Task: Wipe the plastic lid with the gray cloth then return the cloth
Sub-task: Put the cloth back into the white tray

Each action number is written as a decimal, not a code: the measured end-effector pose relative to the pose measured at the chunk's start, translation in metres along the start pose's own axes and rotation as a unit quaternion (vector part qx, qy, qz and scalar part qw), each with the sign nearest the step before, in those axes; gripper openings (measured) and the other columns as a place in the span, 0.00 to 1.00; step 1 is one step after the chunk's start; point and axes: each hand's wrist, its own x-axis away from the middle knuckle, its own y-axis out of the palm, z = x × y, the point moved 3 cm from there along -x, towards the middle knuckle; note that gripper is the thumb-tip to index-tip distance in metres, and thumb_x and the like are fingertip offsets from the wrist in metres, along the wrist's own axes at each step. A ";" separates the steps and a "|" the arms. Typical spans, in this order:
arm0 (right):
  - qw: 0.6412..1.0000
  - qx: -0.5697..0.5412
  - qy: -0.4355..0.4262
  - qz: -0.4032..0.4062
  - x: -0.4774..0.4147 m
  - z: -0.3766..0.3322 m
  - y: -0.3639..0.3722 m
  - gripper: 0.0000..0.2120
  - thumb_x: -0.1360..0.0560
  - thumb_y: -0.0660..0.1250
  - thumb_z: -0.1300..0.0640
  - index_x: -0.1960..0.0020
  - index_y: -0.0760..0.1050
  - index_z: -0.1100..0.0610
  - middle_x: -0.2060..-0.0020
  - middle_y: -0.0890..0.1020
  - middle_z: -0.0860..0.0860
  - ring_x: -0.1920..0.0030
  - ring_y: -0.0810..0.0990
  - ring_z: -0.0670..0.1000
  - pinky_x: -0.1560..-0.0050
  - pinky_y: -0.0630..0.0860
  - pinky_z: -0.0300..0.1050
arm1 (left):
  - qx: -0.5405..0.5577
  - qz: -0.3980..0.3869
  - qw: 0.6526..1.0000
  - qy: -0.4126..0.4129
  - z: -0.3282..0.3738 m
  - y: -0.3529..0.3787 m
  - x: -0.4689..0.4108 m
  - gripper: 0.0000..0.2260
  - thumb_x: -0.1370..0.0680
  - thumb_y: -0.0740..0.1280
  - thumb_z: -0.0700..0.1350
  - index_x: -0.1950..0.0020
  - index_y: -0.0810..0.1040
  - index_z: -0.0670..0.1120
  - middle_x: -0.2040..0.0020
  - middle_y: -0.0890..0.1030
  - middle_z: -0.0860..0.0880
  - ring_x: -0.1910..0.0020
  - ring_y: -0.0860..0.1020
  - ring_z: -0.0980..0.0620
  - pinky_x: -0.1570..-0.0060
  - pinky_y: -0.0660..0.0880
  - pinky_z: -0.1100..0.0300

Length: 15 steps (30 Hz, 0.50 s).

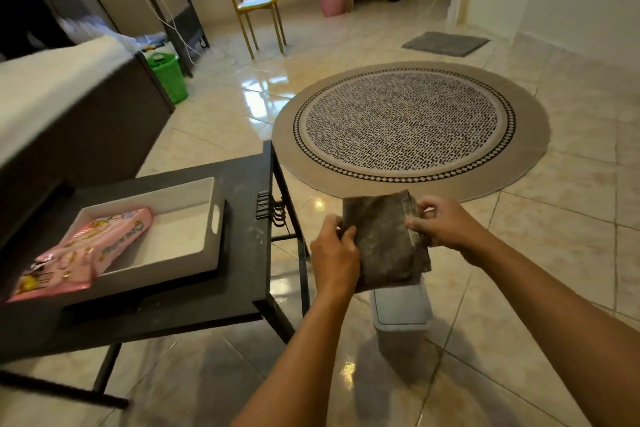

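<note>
I hold a folded gray cloth in front of me with both hands, above the floor. My left hand grips its left edge. My right hand pinches its upper right edge. Directly below the cloth stands a small pale blue-gray bin with a plastic lid on the tiled floor; the cloth hides the lid's far part.
A black side table stands to my left, bearing a white tray with a pink packet in it. A sofa arm rises behind it. A round patterned rug, a yellow chair and a green basket lie farther off.
</note>
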 end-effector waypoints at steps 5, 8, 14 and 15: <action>0.996 -0.029 -0.084 0.001 0.010 -0.098 0.013 0.07 0.25 0.71 0.60 0.54 0.74 0.61 0.61 0.82 0.58 0.63 0.82 0.53 0.68 0.78 0.46 | -0.029 0.088 0.994 0.057 0.051 -0.081 -0.017 0.03 0.20 0.65 0.41 0.50 0.77 0.43 0.56 0.81 0.48 0.58 0.78 0.52 0.66 0.71 0.65; 0.991 -0.033 -0.125 -0.020 0.016 -0.154 0.041 0.09 0.26 0.71 0.60 0.50 0.75 0.64 0.58 0.83 0.60 0.58 0.83 0.56 0.66 0.79 0.46 | -0.065 0.120 0.988 0.073 0.060 -0.143 -0.032 0.02 0.20 0.65 0.41 0.51 0.77 0.45 0.56 0.80 0.50 0.56 0.79 0.50 0.58 0.77 0.55; 0.983 -0.001 -0.176 -0.053 0.017 -0.237 0.134 0.08 0.27 0.72 0.63 0.51 0.76 0.64 0.59 0.81 0.57 0.60 0.84 0.54 0.64 0.82 0.43 | -0.181 0.150 0.971 0.035 0.046 -0.262 -0.062 0.04 0.20 0.66 0.42 0.49 0.78 0.42 0.54 0.78 0.47 0.56 0.75 0.50 0.58 0.67 0.57; 0.983 0.010 -0.175 -0.055 0.015 -0.245 0.150 0.08 0.27 0.72 0.63 0.50 0.76 0.65 0.58 0.81 0.57 0.60 0.84 0.53 0.63 0.83 0.45 | -0.205 0.154 0.966 0.027 0.040 -0.277 -0.067 0.05 0.20 0.66 0.42 0.49 0.78 0.42 0.54 0.79 0.45 0.55 0.76 0.48 0.58 0.66 0.57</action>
